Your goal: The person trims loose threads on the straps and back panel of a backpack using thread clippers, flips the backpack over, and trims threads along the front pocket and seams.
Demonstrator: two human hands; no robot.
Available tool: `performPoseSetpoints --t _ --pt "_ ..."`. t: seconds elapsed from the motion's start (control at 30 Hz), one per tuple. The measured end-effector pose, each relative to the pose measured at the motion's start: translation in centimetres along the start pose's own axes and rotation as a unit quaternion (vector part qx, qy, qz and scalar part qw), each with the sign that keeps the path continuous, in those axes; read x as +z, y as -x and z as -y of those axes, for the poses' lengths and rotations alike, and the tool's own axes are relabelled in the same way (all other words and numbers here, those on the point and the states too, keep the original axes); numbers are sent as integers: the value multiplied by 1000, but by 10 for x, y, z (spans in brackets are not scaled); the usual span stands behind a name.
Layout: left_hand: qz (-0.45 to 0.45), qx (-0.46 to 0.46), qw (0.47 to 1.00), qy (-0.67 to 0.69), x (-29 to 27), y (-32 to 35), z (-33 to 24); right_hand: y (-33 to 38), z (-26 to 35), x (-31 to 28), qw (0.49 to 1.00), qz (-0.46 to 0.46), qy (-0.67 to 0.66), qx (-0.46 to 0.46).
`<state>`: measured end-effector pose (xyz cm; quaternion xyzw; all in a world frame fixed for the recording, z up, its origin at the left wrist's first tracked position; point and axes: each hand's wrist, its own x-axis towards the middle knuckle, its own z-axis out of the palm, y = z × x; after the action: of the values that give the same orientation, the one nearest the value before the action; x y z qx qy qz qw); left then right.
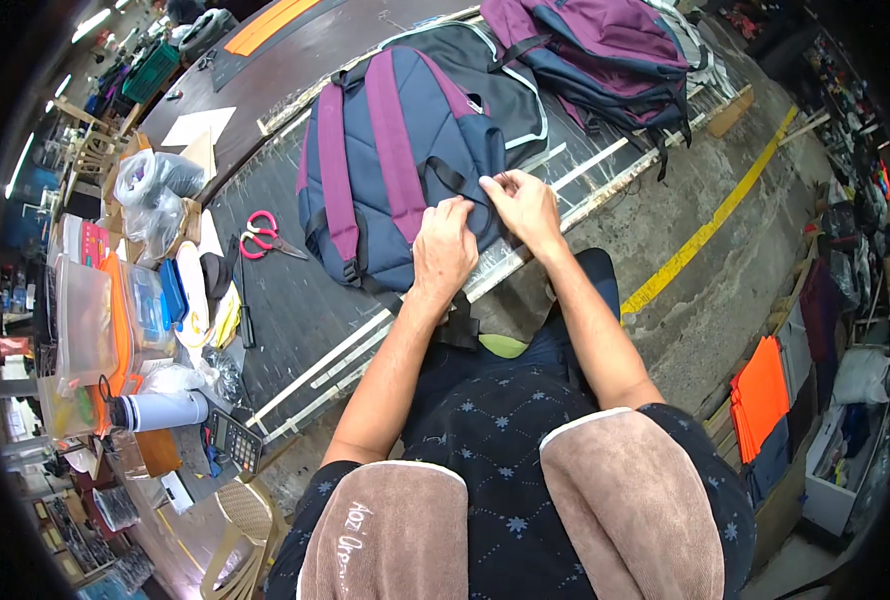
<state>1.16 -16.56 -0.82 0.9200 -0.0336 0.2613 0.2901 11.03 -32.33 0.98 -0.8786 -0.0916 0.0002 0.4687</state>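
Observation:
A navy backpack (380, 240) with purple shoulder straps (397, 140) lies on the dark worktable, strap side up. My left hand (446, 245) rests on its near right part, fingers bent and pinched together on the fabric. Beside it, my right hand (527, 208) is closed at the pack's right edge, thumb against the curled forefinger. Whatever sits between those fingertips is too small to make out. A black webbing loop (443, 176) stands up from the pack just beyond my left hand.
Red-handled scissors (261, 236) lie left of the backpack. Behind it are a black bag piece with pale piping (455, 75) and a purple-navy backpack (590, 50). Plastic boxes (90, 320), a bottle (160, 411) and a calculator (235, 441) crowd the left. A yellow line (710, 225) crosses the floor.

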Motion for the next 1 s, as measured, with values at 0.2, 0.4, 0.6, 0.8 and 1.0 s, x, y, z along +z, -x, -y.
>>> performPoseSetpoints --t 0.2,0.4,0.6,0.8,1.0 --pt "-42 23 998 -45 -21 -45 -35 -25 -43 12 957 31 -290 5" --pt "-31 9 995 95 -20 -28 -12 24 -30 -6 775 199 -563 209" --pt "-118 14 991 68 -7 10 -8 47 -50 15 718 210 -628 215" --pt "-66 41 997 -8 -32 9 -28 51 -47 16 732 195 -615 217" --pt "-47 36 995 -77 -42 -1 -43 53 -41 19 751 214 -597 182"
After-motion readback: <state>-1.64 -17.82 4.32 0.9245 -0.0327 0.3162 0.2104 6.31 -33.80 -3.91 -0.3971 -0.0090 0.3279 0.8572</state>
